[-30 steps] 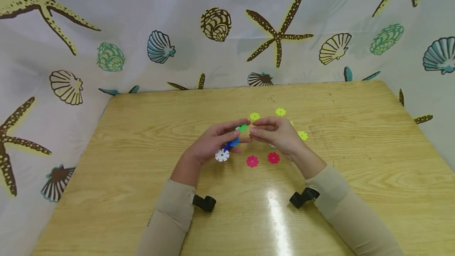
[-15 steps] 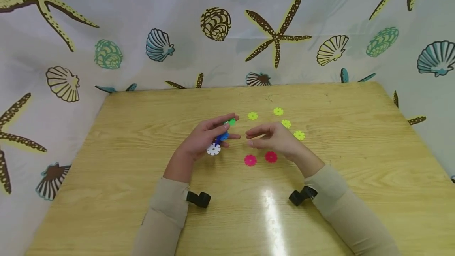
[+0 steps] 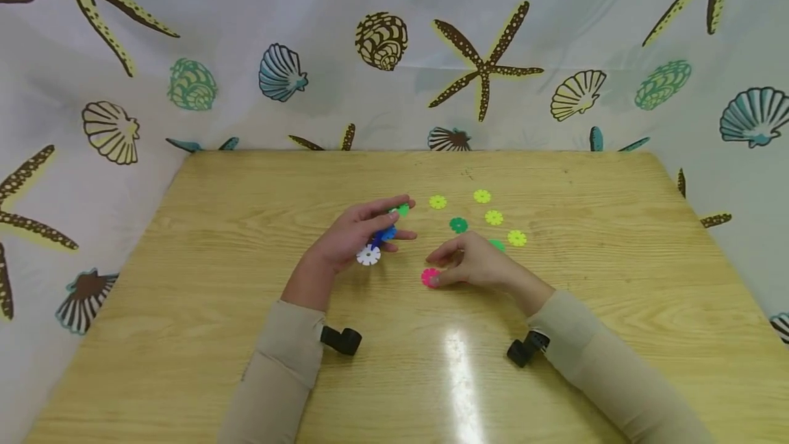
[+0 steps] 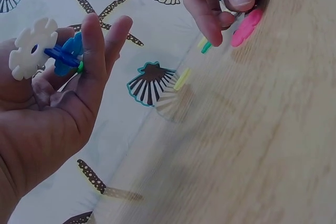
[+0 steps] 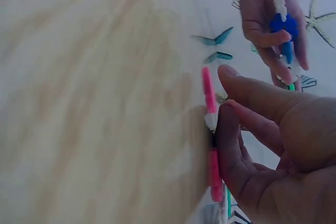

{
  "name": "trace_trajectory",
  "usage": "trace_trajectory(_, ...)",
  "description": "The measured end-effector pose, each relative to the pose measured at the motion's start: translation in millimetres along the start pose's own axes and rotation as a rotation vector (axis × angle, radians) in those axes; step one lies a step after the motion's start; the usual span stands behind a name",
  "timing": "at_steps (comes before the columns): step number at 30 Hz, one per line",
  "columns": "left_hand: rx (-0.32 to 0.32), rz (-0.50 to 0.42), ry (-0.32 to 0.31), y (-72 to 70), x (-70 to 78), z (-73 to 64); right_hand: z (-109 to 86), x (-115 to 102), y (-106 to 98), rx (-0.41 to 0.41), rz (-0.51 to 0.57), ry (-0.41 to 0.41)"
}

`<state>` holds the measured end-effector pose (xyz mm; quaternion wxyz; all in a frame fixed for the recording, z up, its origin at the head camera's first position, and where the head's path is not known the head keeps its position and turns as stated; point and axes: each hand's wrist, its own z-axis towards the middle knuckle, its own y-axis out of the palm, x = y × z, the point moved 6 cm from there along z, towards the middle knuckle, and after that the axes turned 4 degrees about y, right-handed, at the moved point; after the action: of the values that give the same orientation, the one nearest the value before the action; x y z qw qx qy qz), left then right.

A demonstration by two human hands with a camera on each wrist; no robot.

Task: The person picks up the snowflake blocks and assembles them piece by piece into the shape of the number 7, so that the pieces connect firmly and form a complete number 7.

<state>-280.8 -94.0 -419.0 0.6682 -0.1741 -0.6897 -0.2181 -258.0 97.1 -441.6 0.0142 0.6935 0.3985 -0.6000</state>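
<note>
My left hand (image 3: 351, 231) holds a chain of interlocked notched plastic discs, raised above the table. A white disc (image 3: 364, 259) forms its near end, then dark blue and light blue discs (image 4: 62, 56), with a green disc (image 3: 403, 210) by the fingertips. My right hand (image 3: 481, 262) is low over the table, fingers loosely bent, its thumb tip overlapping a pink disc (image 3: 427, 276). In the right wrist view, thumb and index finger are right beside that pink disc (image 5: 208, 90), not closed around it. A second pink disc (image 5: 215, 174) lies mostly hidden beneath the right hand in the head view.
Several yellow discs (image 3: 494, 218) lie flat beyond the right hand. A dark green disc (image 3: 458, 225) lies among them, and a lighter green disc (image 3: 497, 244) shows partly behind the hand. A patterned cloth (image 3: 333, 88) hangs along the wooden table's (image 3: 216, 259) back and sides.
Hands have separated, the left drawing leftward with the disc chain. My right hand has come down and nearer to the pink disc, uncovering the dark green disc.
</note>
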Motion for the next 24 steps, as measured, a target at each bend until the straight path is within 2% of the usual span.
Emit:
trace_trajectory(8, 0.000, -0.055, -0.015, -1.8, 0.6, -0.8, 4.7, -2.7, 4.4, 0.009, -0.116, -0.034)
trace_trajectory(16, 0.008, -0.095, -0.051, -0.1, -0.4, -4.0, 2.9, -6.3, 7.4, 0.007, -0.132, -0.029)
trace_trajectory(24, 0.004, -0.133, -0.035, 0.6, 0.5, -2.1, -0.5, -12.9, 2.5, 0.060, -0.198, -0.065)
